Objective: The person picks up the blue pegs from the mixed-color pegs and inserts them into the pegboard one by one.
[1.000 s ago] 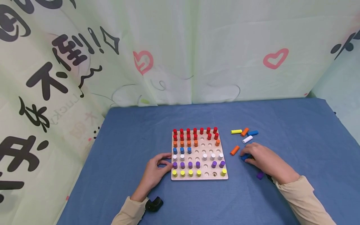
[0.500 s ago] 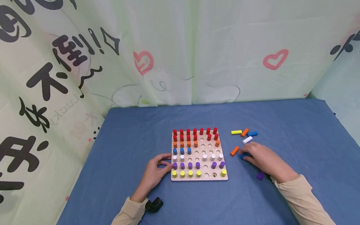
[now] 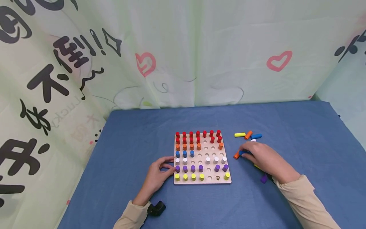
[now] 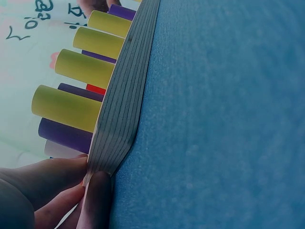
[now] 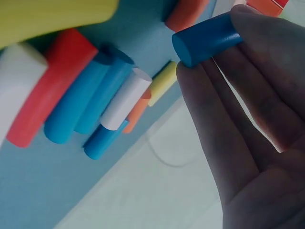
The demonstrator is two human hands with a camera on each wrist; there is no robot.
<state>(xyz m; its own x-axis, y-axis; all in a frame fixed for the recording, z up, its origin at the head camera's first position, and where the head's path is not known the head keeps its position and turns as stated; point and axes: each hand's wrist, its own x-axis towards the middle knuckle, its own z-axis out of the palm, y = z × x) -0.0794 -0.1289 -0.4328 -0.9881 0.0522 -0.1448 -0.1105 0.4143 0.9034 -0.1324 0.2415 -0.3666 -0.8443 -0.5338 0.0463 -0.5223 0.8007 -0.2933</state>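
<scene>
A wooden pegboard stands in the middle of the blue cloth, with rows of coloured pegs upright in its holes. My left hand grips the board's left edge, thumb and fingers at its layered side in the left wrist view. To the right of the board, my right hand pinches a blue peg between thumb and fingertips. In the right wrist view this peg is held over the cloth, apart from the loose pegs. An orange peg lies right by the fingertips in the head view.
Loose pegs lie right of the board: a yellow peg, an orange peg and a blue peg behind the hand, a purple peg near the wrist. More lie partly hidden under the right hand. A printed curtain hangs behind.
My right hand has shifted slightly left toward the board with the blue peg, now covering part of the white and orange pegs. The left hand has stayed at the board's edge.
</scene>
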